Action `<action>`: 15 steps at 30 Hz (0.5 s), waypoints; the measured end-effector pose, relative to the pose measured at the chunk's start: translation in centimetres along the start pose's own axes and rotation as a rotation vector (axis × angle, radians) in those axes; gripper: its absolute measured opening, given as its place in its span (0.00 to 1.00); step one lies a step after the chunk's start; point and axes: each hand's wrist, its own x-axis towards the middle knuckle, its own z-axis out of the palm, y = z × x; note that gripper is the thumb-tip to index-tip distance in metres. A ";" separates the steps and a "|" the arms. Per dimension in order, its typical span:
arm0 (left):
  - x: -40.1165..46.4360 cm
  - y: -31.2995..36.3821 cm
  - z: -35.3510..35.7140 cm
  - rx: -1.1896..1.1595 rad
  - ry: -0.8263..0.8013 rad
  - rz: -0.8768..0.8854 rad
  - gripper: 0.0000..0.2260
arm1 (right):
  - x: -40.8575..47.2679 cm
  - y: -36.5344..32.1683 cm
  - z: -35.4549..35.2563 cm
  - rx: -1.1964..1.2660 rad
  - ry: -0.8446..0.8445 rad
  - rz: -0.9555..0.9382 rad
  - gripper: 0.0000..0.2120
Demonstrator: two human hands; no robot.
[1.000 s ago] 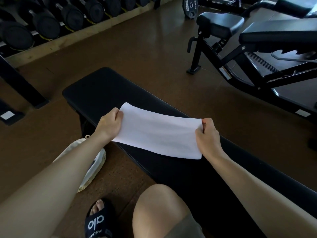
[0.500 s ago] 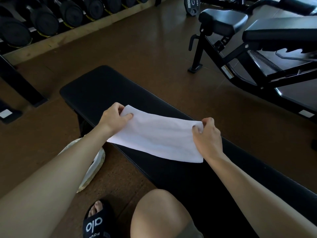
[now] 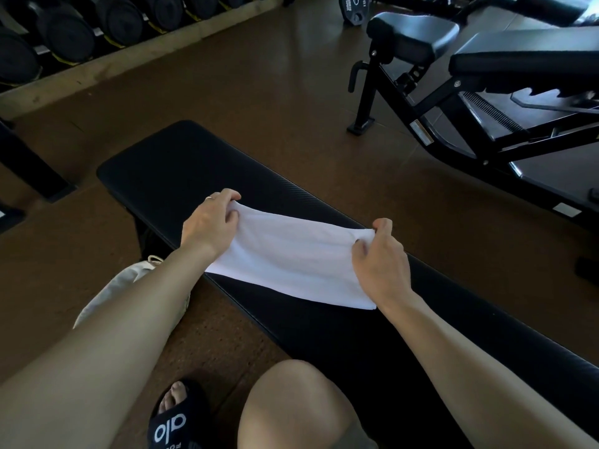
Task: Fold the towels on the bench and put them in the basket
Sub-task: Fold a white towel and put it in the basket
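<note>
- A white towel (image 3: 291,257) lies flat on the black counter (image 3: 181,163), near the middle of the view.
- The towel is a long strip. It runs from about 10 o'clock to about 4 o'clock across the counter.
- The left hand (image 3: 207,225) is at the 10 o'clock end of the towel. Its fingers (image 3: 231,196) are curled and pinch the far corner of the cloth there.
- The right hand (image 3: 379,260) is at the 3 o'clock end of the towel. Its fingers (image 3: 382,223) are curled and pinch the far corner on that side. The cloth bunches up a little where they grip.
- The near edge of the towel lies along the near edge of the counter. Its near right corner pokes out just under the right wrist.
- A pale cloth basket (image 3: 129,286) sits on the brown floor (image 3: 259,92) at about 8 o'clock, just beside the counter. The left arm hides most of it.
- A bare knee (image 3: 291,403) shows at 6 o'clock, and a foot in a black slipper (image 3: 168,426) with white letters is just left of it.
- A row of dark dumbbells (image 3: 64,34) sits at 11 o'clock, well apart from the counter.
- A black workout bench (image 3: 470,76) with a metal frame stands at 2 o'clock.
- A round weight plate (image 3: 353,8) leans at 12 o'clock by the top edge.
</note>
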 end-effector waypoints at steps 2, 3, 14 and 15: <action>0.1 0.1 0.0 0.043 -0.022 0.037 0.15 | -0.1 0.1 0.0 0.004 0.004 0.016 0.22; 0.1 0.1 0.0 0.066 -0.032 0.052 0.15 | -0.1 0.0 0.0 -0.006 0.006 0.028 0.22; -2.5 2.0 1.7 0.291 -0.293 0.420 0.23 | -2.2 -5.5 3.3 -0.393 -0.069 -0.552 0.29; -2.5 1.6 1.8 0.258 -0.312 0.376 0.24 | -2.0 -5.0 3.9 -0.407 -0.124 -0.495 0.29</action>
